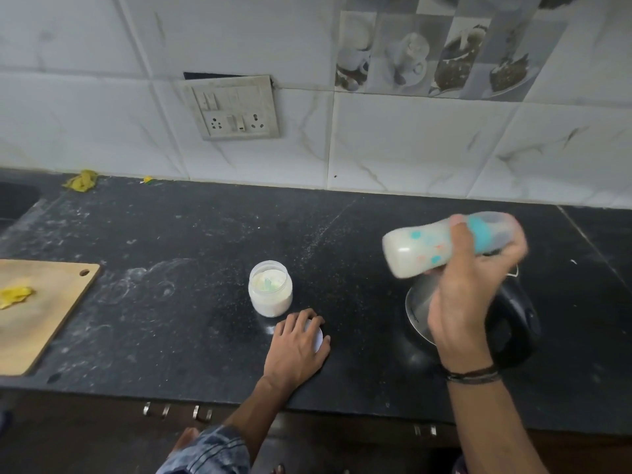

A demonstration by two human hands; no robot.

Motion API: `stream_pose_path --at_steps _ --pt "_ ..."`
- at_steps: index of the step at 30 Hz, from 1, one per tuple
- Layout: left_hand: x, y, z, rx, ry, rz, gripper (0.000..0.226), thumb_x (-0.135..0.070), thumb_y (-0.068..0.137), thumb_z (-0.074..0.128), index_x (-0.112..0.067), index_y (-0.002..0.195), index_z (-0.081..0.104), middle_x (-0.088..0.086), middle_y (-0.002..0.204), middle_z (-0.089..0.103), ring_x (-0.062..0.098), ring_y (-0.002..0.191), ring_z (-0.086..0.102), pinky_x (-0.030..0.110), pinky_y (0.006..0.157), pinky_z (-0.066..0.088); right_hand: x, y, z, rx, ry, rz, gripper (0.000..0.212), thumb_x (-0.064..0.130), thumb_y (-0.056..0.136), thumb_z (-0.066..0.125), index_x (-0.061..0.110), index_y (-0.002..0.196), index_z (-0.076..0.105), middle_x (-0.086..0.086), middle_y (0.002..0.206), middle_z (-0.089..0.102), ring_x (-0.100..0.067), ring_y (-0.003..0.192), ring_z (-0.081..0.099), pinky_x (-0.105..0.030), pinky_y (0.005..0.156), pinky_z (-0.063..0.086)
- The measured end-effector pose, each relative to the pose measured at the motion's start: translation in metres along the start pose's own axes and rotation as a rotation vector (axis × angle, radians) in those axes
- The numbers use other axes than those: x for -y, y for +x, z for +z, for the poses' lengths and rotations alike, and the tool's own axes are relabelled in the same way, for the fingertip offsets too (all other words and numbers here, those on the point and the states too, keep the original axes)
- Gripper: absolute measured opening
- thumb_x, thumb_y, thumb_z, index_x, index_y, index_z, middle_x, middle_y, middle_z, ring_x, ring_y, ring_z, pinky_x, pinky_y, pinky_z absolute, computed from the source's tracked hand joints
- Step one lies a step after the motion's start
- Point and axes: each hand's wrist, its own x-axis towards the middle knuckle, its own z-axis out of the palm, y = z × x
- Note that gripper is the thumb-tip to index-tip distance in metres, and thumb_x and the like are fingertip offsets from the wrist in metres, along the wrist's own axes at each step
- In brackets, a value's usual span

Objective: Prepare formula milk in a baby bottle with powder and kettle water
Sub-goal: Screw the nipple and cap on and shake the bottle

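My right hand grips a baby bottle near its teal collar and holds it sideways in the air above the kettle. The bottle is blurred and holds white milk. The kettle, steel with a black handle, stands on the black counter at the right. An open jar of white powder with a pale scoop inside stands mid-counter. Just in front of it my left hand rests on the jar's white lid, fingers curled over it.
A wooden cutting board with a yellow scrap lies at the left edge. More yellow scraps sit by the tiled wall. A sink corner shows at far left. A socket plate is on the wall.
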Motion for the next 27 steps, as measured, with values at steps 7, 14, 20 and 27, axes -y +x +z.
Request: stream_pose_path --at_steps 7,14,20,27 --pt "0.0 -0.001 0.001 -0.025 0.006 0.004 0.04 -0.052 0.095 0.051 -0.025 0.119 0.067 -0.004 0.128 0.062 0.02 0.11 0.061 0.037 0.091 0.052 -0.003 -0.005 0.001 0.105 -0.099 0.013 0.059 0.031 0.084 0.079 0.029 0.129 0.042 0.002 0.109 0.064 -0.013 0.079 0.072 -0.027 0.042 0.047" --pt "0.0 -0.001 0.001 -0.011 0.006 -0.006 0.042 -0.053 0.095 0.049 -0.024 0.122 0.067 -0.004 0.13 0.062 0.02 0.113 0.06 0.038 0.093 0.051 -0.01 -0.005 0.0 0.119 -0.123 0.02 0.06 0.026 0.085 0.08 0.025 0.131 0.042 0.024 0.093 0.07 -0.009 0.078 0.072 -0.025 0.043 0.047" --pt "0.001 -0.002 0.001 -0.002 0.016 -0.01 0.043 -0.053 0.095 0.048 -0.025 0.123 0.066 -0.003 0.131 0.062 0.021 0.115 0.059 0.038 0.094 0.051 -0.01 -0.004 0.001 0.063 -0.091 0.038 0.065 0.028 0.085 0.081 0.026 0.134 0.039 0.011 0.108 0.071 -0.013 0.085 0.075 -0.028 0.047 0.052" --pt "-0.002 -0.001 -0.003 0.033 0.009 -0.012 0.041 -0.051 0.097 0.053 -0.024 0.125 0.066 -0.002 0.134 0.061 0.021 0.117 0.058 0.039 0.097 0.049 -0.007 -0.002 0.0 -0.004 -0.031 0.041 0.065 0.035 0.083 0.083 0.03 0.131 0.04 0.001 0.119 0.068 -0.017 0.092 0.075 -0.031 0.05 0.054"
